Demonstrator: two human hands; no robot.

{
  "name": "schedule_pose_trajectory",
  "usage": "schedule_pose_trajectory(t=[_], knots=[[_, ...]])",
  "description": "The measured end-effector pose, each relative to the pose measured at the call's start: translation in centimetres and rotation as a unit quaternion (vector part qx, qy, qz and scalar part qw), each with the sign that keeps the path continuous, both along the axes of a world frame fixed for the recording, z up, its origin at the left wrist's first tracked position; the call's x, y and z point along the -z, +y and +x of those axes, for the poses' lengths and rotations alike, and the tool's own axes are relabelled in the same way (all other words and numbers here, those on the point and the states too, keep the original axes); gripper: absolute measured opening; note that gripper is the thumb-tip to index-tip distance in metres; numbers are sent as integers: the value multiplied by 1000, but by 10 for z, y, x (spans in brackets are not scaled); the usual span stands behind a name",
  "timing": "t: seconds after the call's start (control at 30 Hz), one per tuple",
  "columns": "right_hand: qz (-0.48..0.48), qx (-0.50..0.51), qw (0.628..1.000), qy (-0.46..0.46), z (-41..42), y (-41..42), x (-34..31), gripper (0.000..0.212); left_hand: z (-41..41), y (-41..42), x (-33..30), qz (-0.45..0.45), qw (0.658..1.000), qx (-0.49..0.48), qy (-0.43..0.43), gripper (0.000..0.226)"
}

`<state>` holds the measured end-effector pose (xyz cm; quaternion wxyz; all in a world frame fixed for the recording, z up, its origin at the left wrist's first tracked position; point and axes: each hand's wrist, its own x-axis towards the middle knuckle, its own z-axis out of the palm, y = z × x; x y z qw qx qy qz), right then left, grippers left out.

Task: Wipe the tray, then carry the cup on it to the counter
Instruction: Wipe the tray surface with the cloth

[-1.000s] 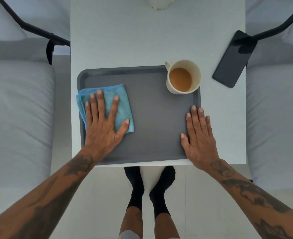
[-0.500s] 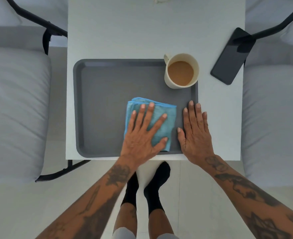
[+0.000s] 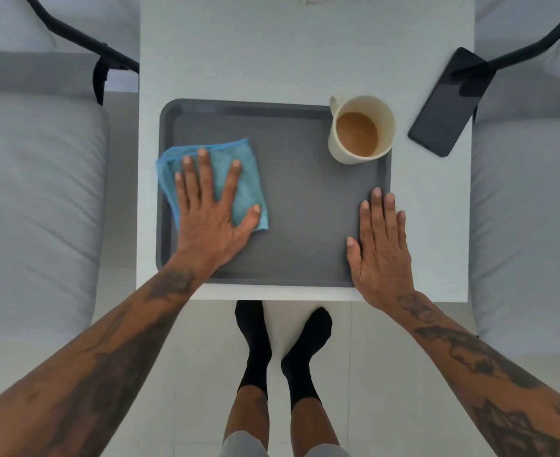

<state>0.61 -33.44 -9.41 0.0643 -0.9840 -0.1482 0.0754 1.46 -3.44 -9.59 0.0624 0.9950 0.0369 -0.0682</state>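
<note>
A dark grey tray [image 3: 305,199] lies on the white table [image 3: 272,54] near its front edge. A cream cup [image 3: 361,130] holding brown drink stands upright in the tray's far right corner. My left hand [image 3: 209,219] presses flat, fingers spread, on a folded blue cloth [image 3: 242,179] at the tray's left side. My right hand [image 3: 382,245] lies flat with fingers together on the tray's near right rim, holding nothing.
A black phone [image 3: 447,107] lies on the table's right edge, past the cup. Grey cushioned seats with black frames [image 3: 74,37] flank the table on both sides. My feet in black socks [image 3: 255,341] stand on the pale floor below the table's front edge.
My left hand slid the blue cloth from the tray's near right area back to its left side. The right hand and the cup stayed in place.
</note>
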Motion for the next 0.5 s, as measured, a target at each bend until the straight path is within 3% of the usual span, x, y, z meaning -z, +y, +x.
schedule_pose_trajectory(t=[0.27,0.5], knots=[[0,4,1000,-3,0,0,1,63,-10,-82,-7,-53,988,147,-7,76],[2,10,1000,-7,-1,0,2,62,-47,2,-4,-15,991,129,-22,75]])
